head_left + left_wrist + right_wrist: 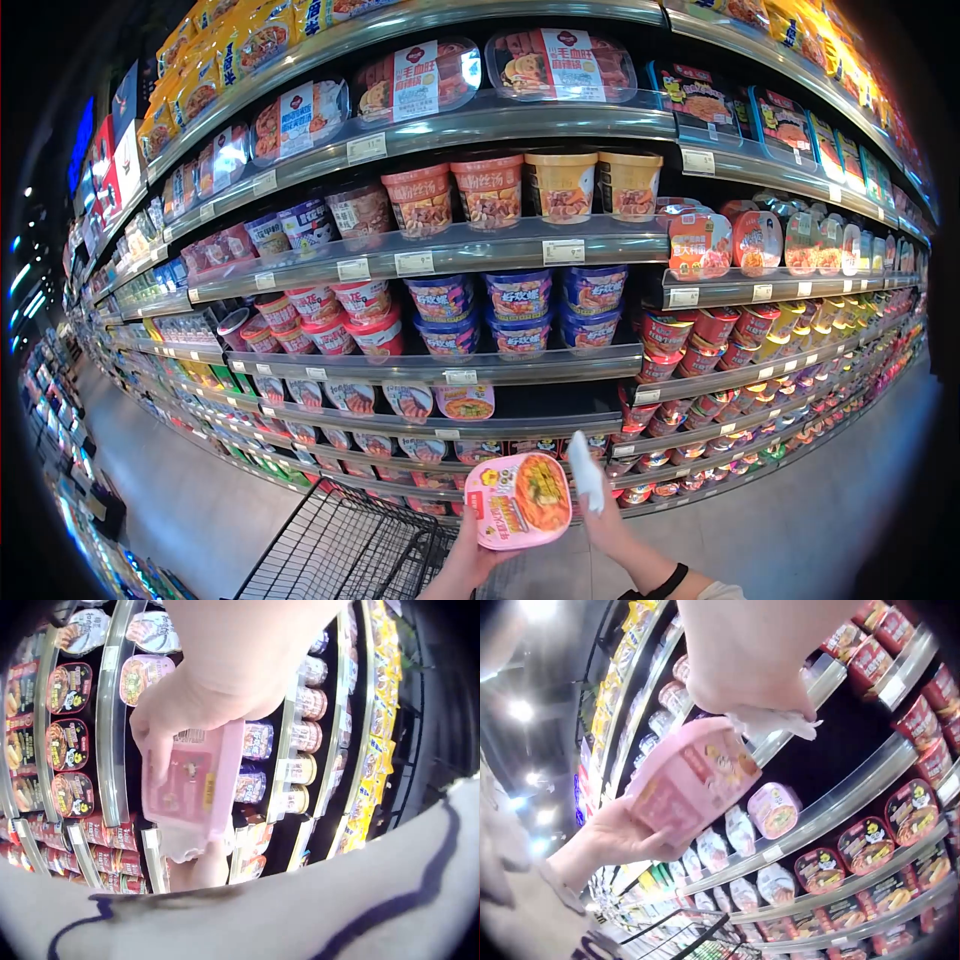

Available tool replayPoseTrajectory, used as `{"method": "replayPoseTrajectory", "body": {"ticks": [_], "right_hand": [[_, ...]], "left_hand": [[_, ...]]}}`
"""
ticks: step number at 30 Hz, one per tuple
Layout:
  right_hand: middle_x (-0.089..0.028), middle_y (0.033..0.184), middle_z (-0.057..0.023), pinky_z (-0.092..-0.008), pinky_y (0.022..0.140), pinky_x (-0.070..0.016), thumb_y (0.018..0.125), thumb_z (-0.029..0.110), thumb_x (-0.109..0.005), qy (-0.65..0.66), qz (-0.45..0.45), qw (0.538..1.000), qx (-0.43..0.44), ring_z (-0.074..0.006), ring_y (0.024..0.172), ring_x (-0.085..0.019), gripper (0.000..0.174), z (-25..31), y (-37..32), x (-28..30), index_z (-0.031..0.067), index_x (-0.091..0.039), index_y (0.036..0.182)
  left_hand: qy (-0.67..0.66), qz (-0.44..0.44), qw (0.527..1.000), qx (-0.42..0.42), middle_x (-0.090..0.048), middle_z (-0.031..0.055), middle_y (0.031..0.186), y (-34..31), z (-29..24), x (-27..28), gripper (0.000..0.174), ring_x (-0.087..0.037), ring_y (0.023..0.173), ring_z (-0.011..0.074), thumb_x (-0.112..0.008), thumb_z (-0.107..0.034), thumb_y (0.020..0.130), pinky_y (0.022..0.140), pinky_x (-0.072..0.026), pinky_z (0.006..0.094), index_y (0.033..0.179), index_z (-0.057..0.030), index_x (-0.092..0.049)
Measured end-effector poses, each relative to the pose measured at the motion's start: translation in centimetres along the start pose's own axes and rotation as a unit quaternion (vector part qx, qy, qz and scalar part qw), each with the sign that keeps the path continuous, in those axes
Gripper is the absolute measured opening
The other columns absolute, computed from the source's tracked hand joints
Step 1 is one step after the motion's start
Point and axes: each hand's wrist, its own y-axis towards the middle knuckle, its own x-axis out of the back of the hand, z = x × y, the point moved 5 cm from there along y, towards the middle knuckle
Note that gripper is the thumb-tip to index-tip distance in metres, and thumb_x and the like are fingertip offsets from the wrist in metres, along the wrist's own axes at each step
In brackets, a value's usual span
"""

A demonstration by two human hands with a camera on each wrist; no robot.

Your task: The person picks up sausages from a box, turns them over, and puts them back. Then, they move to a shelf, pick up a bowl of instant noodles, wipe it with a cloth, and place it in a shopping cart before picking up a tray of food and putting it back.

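A pink noodle box (518, 500) with a food picture on its lid is held up in front of the shelves, gripped at its lower left side by my left hand (468, 556). In the left wrist view the fingers of my left hand (176, 712) wrap the pink box (191, 784), its underside showing. My right hand (612, 528) pinches a folded white cloth or tissue (587, 472) just right of the box. The right wrist view shows the white tissue (774, 722) under my right hand (742, 682), close to the pink box (694, 780).
A black wire cart (345, 545) stands at the lower left. Shelves of packaged noodles curve across the view. A similar pink box (465, 402) sits on a lower shelf, beside white-lidded bowls (408, 400). Blue tubs (518, 295) are stacked above.
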Motion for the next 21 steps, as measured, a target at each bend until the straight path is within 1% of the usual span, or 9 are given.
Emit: {"method": "replayPoseTrajectory", "body": {"ticks": [3, 8, 10, 12, 14, 15, 17, 20, 21], "right_hand": [[-0.014, 0.146, -0.0223, -0.0419, 0.109, -0.0146, 0.088, 0.023, -0.047, 0.011, 0.136, 0.987, 0.080, -0.0331, 0.136, -0.014, 0.067, 2.4, -1.8, -3.4, -0.0031, -0.012, 0.139], [-0.025, 0.142, -0.0191, -0.0383, 0.106, -0.0222, 0.091, 0.023, -0.044, -0.072, 0.135, 0.984, 0.091, -0.0293, 0.132, -0.025, 0.059, 3.4, -1.0, -3.1, -0.0013, -0.019, 0.138], [-0.034, 0.137, -0.0193, -0.0367, 0.102, -0.0284, 0.092, 0.019, -0.042, -0.015, 0.116, 0.990, -0.079, -0.0279, 0.126, -0.035, 0.053, 0.6, -0.8, -2.3, -0.0017, -0.023, 0.137], [-0.036, 0.135, -0.0207, -0.0397, 0.102, -0.0276, 0.091, 0.018, -0.044, 0.051, 0.026, 0.995, -0.083, -0.0305, 0.125, -0.037, 0.050, -0.4, -1.4, -1.7, -0.0033, -0.029, 0.134], [-0.035, 0.137, -0.0185, -0.0476, 0.105, -0.0215, 0.085, 0.015, -0.053, -0.049, -0.029, 0.993, 0.102, -0.0321, 0.127, -0.034, 0.054, 3.7, -1.2, -1.7, 0.0047, -0.035, 0.134], [-0.035, 0.137, -0.0185, -0.0476, 0.105, -0.0215, 0.085, 0.015, -0.053, -0.048, -0.019, 0.994, 0.094, -0.0321, 0.127, -0.034, 0.054, 5.0, -1.3, -2.1, 0.0047, -0.035, 0.134], [-0.035, 0.140, -0.0118, -0.0546, 0.105, -0.0154, 0.073, 0.014, -0.062, -0.359, 0.189, 0.859, 0.312, -0.0312, 0.130, -0.031, 0.065, 8.5, -2.6, -5.5, 0.0167, -0.040, 0.134], [-0.037, 0.139, -0.0093, -0.0556, 0.104, -0.0169, 0.067, 0.012, -0.062, -0.382, 0.303, 0.813, 0.319, -0.0307, 0.126, -0.036, 0.068, 8.7, -3.0, -7.9, 0.0192, -0.043, 0.131], [-0.038, 0.138, -0.0073, -0.0555, 0.105, -0.0171, 0.066, 0.013, -0.064, -0.389, 0.269, 0.823, 0.314, -0.0294, 0.127, -0.035, 0.068, 8.5, -2.8, -7.7, 0.0192, -0.044, 0.131]], "left_hand": [[-0.093, 0.033, 0.995, 0.011, -0.039, 0.0130, 0.137, -0.3, -0.9, -0.8, 0.070, -0.044, 0.120, 0.0344, -0.025, -0.062, 0.089, 0.093, -0.0406, 0.0536, 0.139, -0.0136, -0.026], [-0.180, 0.088, 0.979, -0.029, -0.033, 0.0128, 0.141, -1.5, -2.5, -0.5, 0.070, -0.035, 0.126, 0.0356, -0.023, -0.061, 0.089, 0.097, -0.0344, 0.0571, 0.139, -0.0129, -0.026], [-0.171, 0.073, 0.979, -0.085, -0.031, 0.0110, 0.142, -1.3, -3.1, -0.2, 0.069, -0.033, 0.128, 0.0338, -0.023, -0.060, 0.090, 0.102, -0.0304, 0.0537, 0.140, -0.0130, -0.024], [-0.098, 0.015, 0.982, -0.162, -0.033, 0.0102, 0.141, -1.4, -3.7, -0.3, 0.066, -0.035, 0.127, 0.0304, -0.026, -0.057, 0.091, 0.103, -0.0314, 0.0496, 0.140, -0.0115, -0.023], [-0.085, -0.023, 0.980, -0.177, -0.038, 0.0094, 0.137, -0.8, -3.1, 0.3, 0.061, -0.040, 0.124, 0.0259, -0.029, -0.050, 0.094, 0.100, -0.0354, 0.0449, 0.138, -0.0082, -0.026], [-0.096, -0.038, 0.979, -0.178, -0.040, 0.0095, 0.134, -0.7, -2.4, 0.7, 0.056, -0.042, 0.122, 0.0242, -0.032, -0.045, 0.095, 0.100, -0.0369, 0.0407, 0.136, -0.0081, -0.027], [-0.088, -0.058, 0.978, -0.180, -0.044, 0.0093, 0.129, -0.1, -1.2, 1.7, 0.051, -0.046, 0.118, 0.0218, -0.037, -0.039, 0.096, 0.097, -0.0400, 0.0361, 0.134, -0.0075, -0.028], [-0.076, -0.057, 0.981, -0.169, -0.045, 0.0089, 0.127, -0.6, -0.6, 1.6, 0.051, -0.048, 0.115, 0.0209, -0.038, -0.039, 0.096, 0.094, -0.0424, 0.0379, 0.134, -0.0071, -0.027], [-0.071, -0.069, 0.981, -0.169, -0.045, 0.0090, 0.127, -0.8, -0.7, 1.7, 0.051, -0.048, 0.115, 0.0208, -0.038, -0.039, 0.095, 0.094, -0.0428, 0.0388, 0.134, -0.0072, -0.027]]}}
